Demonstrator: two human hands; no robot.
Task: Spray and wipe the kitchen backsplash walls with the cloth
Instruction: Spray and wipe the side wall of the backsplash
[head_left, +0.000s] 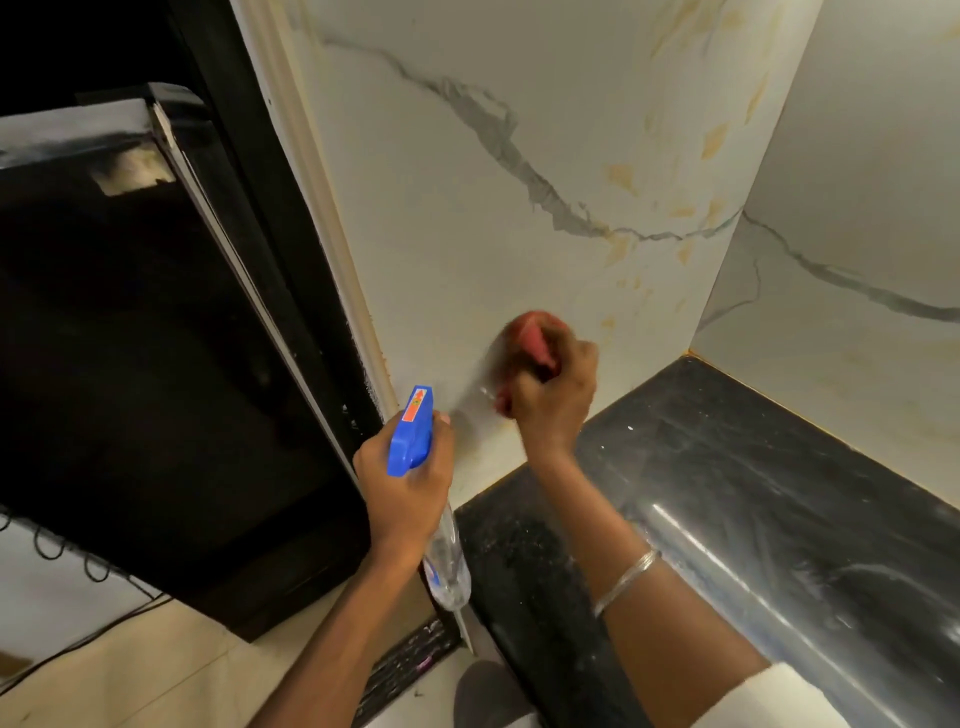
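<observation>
My right hand (553, 400) is closed around a red cloth (535, 335) and presses it against the low part of the white marble backsplash wall (467, 208), just above the counter. The cloth is motion-blurred. My left hand (405, 483) grips a spray bottle with a blue trigger head (413, 428) and a clear body (447, 566) hanging below the hand. The nozzle points up toward the wall, left of the cloth. A wet patch shows on the wall between the nozzle and the cloth.
A black stone countertop (753, 493) runs along the right, meeting a second marble wall (857, 260) at the corner. A tall black appliance (156, 364) stands close on the left, with a cream trim strip (332, 234) between it and the wall. Cables lie on the beige floor (156, 665).
</observation>
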